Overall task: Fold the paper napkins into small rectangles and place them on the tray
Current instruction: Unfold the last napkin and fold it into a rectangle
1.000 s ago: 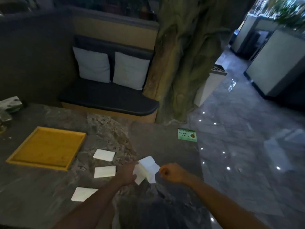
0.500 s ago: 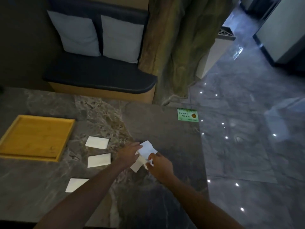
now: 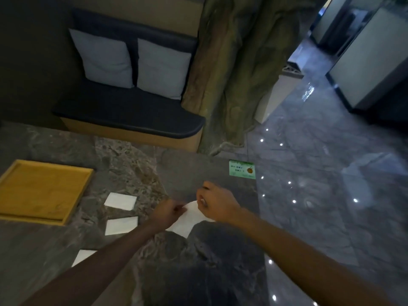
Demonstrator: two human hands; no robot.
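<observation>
A white paper napkin [image 3: 187, 220] lies on the dark stone table between my hands. My left hand [image 3: 169, 214] pinches its left edge, and my right hand [image 3: 217, 204] presses on its upper right part, covering some of it. Three folded white napkins lie to the left: one [image 3: 120, 200] nearest the tray, one [image 3: 121, 225] below it, and one [image 3: 82, 257] partly hidden by my left forearm. The yellow wooden tray [image 3: 13, 217] sits at the table's left with nothing on it.
A green card [image 3: 242, 169] lies near the table's far right corner. The table's right edge drops to a glossy floor. Beyond the far edge stand a dark bench [image 3: 132, 115] with two grey cushions and a tree-like column [image 3: 231, 74].
The napkin was held up and crumpled between my hands; now it lies flatter on the table. My right hand has moved over its upper right, and the view has tilted downward.
</observation>
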